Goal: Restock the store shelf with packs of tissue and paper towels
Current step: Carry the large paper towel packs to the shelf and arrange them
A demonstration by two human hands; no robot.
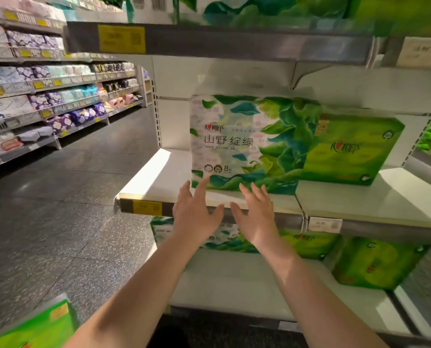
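two spread grips, left hand (195, 212) and right hand (256, 214), just below leafy tissue pack (244, 144) on shelf (159, 177)

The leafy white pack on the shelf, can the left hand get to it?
Probably yes. The left hand is open just in front of the leafy white pack, its fingertips at the lower front edge. Nothing lies between them, and the shelf to the pack's left is bare.

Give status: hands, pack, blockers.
Left hand and right hand open, empty. Leaf-print tissue pack upright on middle shelf, beside green pack. Nothing between.
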